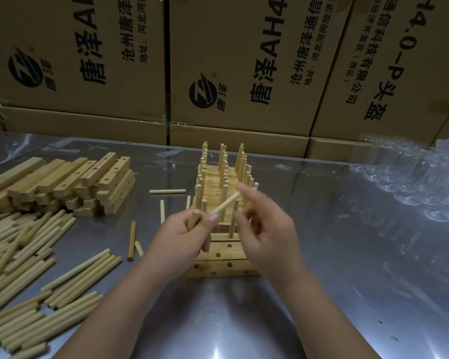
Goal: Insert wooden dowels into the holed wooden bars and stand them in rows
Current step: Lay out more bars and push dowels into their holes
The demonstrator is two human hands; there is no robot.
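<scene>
1. At the far left of the worktop (322,229) I see a stack of holed bars (62,182) lying flat, with none of their holes filled.
2. Near left, a large loose pile of dowels (24,255) spreads along the edge, and a tidier bundle (83,278) lies just to its right.
3. A few stray dowels (131,240) lie scattered between the pile and the centre, one of them flat on the far side (167,191).
4. My left hand (182,242) hovers over the near end of the assembled rows. Its grip is clenched on two dowels: one upright dowel (193,220) in the fist and one slanted dowel (224,206) pinched under the thumb, its tip pointing up and right.
5. In the centre, the assembled rows (223,182) run from near to far: bars laid side by side with dowels standing upright in three lines.
6. The nearest bars (223,265) have no dowels in them, and their holes show as dark dots.
7. My right hand (267,231) is blurred. Its fingers (246,194) reach the upper tip of the slanted dowel, but I cannot tell whether the grip has closed on it.
8. At the far right lies crumpled clear plastic wrap (412,177).
9. Behind everything, printed cardboard boxes (244,60) stand along the far edge.
</scene>
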